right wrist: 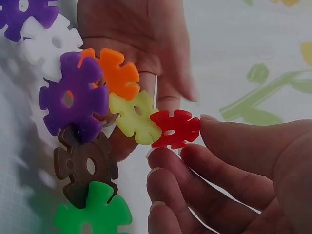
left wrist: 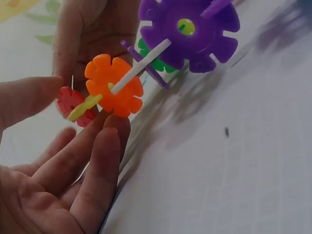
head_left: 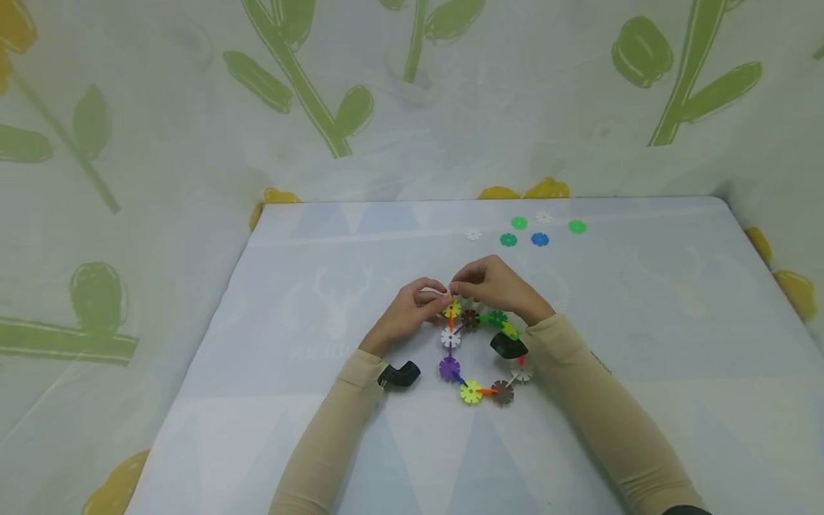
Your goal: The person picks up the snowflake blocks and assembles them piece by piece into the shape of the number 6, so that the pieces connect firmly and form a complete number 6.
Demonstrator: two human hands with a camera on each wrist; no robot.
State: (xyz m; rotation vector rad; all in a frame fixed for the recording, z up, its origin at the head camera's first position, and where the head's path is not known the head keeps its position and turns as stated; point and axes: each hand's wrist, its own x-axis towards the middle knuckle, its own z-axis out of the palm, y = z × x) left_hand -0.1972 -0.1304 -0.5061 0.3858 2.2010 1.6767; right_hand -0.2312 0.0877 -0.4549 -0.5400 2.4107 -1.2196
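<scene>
A ring of interlocked plastic snowflake discs (head_left: 449, 369) lies on the table in several colors. My left hand (head_left: 407, 311) holds its far end, with fingertips against the lower edge of the orange disc (left wrist: 100, 73) in the left wrist view. A yellow disc (right wrist: 132, 116) is slotted between the orange disc and a red disc (right wrist: 180, 126). From the right, my right hand (head_left: 498, 287) pinches the red disc between thumb and fingertips. A purple disc (right wrist: 68, 100), a brown disc (right wrist: 80, 168) and a green disc (right wrist: 100, 209) run alongside in the right wrist view.
Loose discs lie toward the far edge: a blue one (head_left: 540, 239), green ones (head_left: 576, 227) and white ones (head_left: 473, 234). Black wrist cameras (head_left: 400, 374) sit on both sleeves. A flower-patterned curtain (head_left: 425, 157) hangs behind the pale table (head_left: 270, 357).
</scene>
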